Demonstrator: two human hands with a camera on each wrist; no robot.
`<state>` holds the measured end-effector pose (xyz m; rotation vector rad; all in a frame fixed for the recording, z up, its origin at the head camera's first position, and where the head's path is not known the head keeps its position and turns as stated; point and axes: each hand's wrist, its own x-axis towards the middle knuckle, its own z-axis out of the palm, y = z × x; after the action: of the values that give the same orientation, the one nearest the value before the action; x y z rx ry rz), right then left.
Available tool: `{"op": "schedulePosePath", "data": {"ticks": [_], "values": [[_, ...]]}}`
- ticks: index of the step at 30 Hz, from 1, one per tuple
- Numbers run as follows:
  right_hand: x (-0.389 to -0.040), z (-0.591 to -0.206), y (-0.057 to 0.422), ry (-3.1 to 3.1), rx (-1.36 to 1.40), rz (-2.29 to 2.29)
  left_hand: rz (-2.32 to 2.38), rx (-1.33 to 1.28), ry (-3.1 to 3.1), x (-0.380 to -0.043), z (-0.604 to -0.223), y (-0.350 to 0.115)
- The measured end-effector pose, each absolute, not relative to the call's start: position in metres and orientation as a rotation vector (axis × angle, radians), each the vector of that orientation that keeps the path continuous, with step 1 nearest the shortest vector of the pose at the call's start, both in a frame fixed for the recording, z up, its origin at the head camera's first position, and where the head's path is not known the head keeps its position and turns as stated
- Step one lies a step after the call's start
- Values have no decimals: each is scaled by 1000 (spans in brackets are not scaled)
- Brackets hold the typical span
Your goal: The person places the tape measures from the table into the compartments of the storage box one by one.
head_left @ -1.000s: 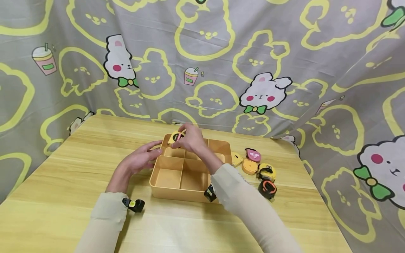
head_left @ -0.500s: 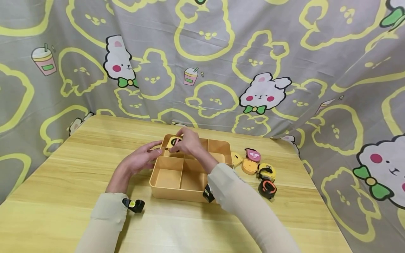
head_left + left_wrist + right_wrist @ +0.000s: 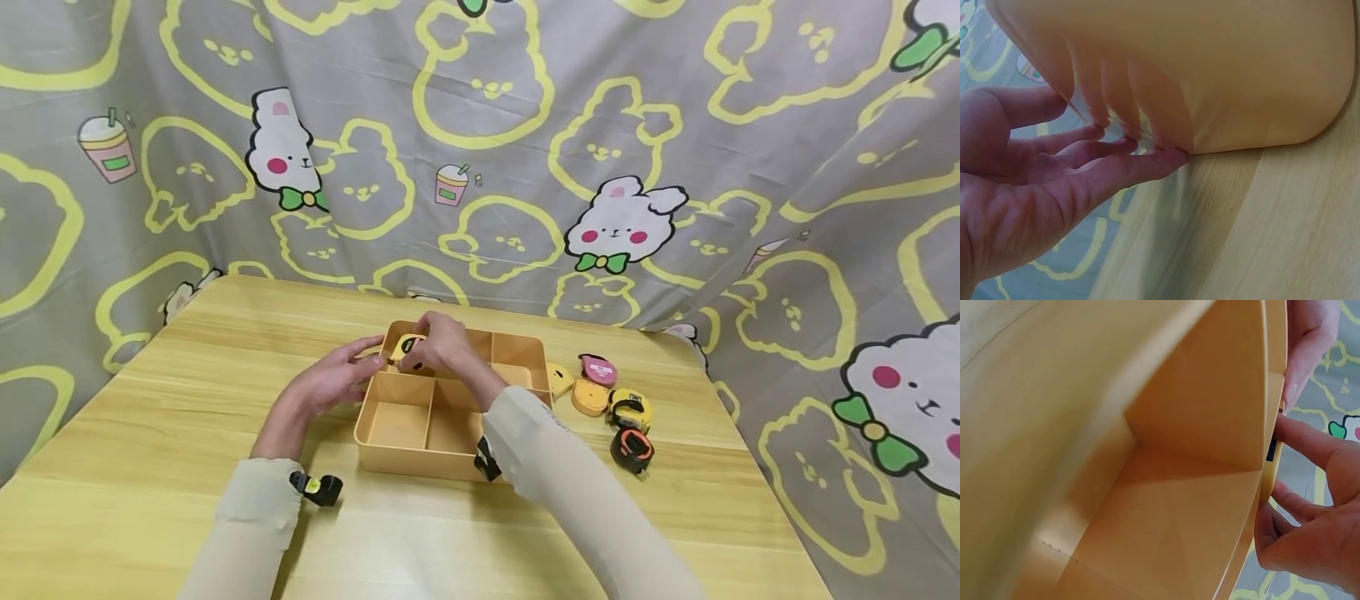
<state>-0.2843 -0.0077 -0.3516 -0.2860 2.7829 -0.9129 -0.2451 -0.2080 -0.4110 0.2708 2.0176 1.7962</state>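
Observation:
A tan divided box (image 3: pixel 431 463) stands on the table in the head view. My right hand (image 3: pixel 444 343) pinches a yellow tape measure (image 3: pixel 406 347) with a black label, low in the back left compartment. In the right wrist view, the tape measure (image 3: pixel 1268 478) shows only as a thin strip behind a divider, between the fingers of my right hand (image 3: pixel 1319 515). My left hand (image 3: pixel 330 382) touches the box's left side with relaxed fingers. Seen from the left wrist, the fingertips of my left hand (image 3: pixel 1066 153) rest against the smooth outer wall (image 3: pixel 1247 81).
Right of the box lie several more tape measures: a pale yellow one (image 3: pixel 558 380), a pink one (image 3: pixel 599 370), an orange one (image 3: pixel 590 397), a yellow and black one (image 3: pixel 631 409) and a black and orange one (image 3: pixel 632 450). A patterned curtain (image 3: pixel 495 233) hangs behind the table.
My right hand has lowered the yellow tape measure from above the rim into the back left compartment, moving slightly left. My left hand keeps its place on the box's side.

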Motion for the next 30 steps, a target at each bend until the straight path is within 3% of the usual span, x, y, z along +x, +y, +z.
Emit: {"op": "schedulePosePath", "data": {"ticks": [30], "values": [[-290, -359, -10, 2788, -228, -875, 1803, 272, 2010, -246, -413, -208]]}}
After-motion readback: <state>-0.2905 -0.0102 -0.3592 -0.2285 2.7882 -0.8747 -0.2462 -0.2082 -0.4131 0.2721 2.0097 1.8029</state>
